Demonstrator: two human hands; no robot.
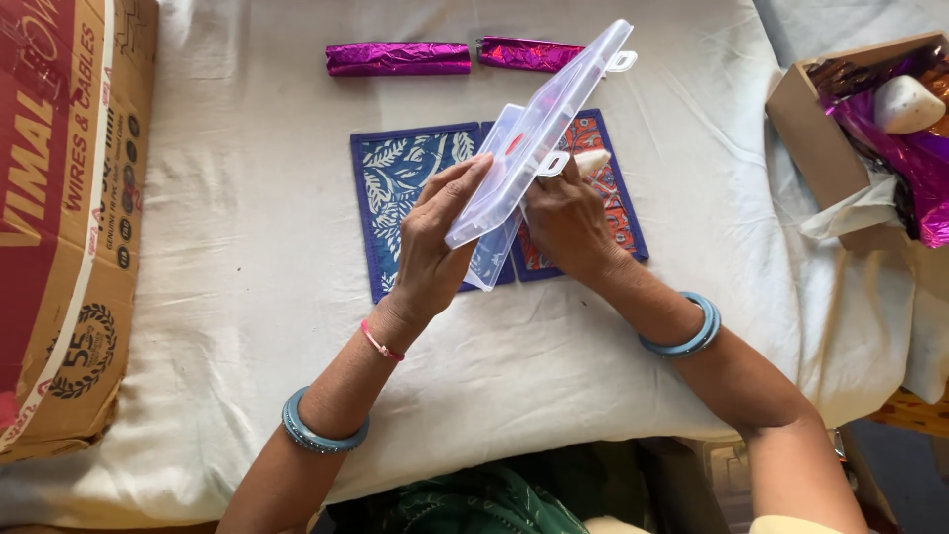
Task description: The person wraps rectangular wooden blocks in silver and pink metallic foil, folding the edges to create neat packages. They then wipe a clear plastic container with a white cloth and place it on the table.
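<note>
Hands grip a clear plastic case (pixel 539 138) above the blue leaf-print mat (pixel 410 193): left hand (pixel 435 242) closed on its near-left edge, right hand (pixel 565 220) underneath; long axis tilts far-right.

The scene is lit brightly and evenly by soft, diffuse light, and the white cloth (pixel 247 247) is rendered close to overexposure across its middle. Only faint, short shadows are cast beneath the left hand (pixel 430 247) and the right hand (pixel 565 222). Pale glare is seen along the clear plastic case (pixel 539 138), and sharp glints are thrown off the purple foil rolls (pixel 398 58). Focus is held well over the centre, where cloth creases are resolved crisply. Slight softening and mild wide-angle stretching are noticed at the edges, around the cardboard carton (pixel 69 227) and the lower corners, which are left darker.
</note>
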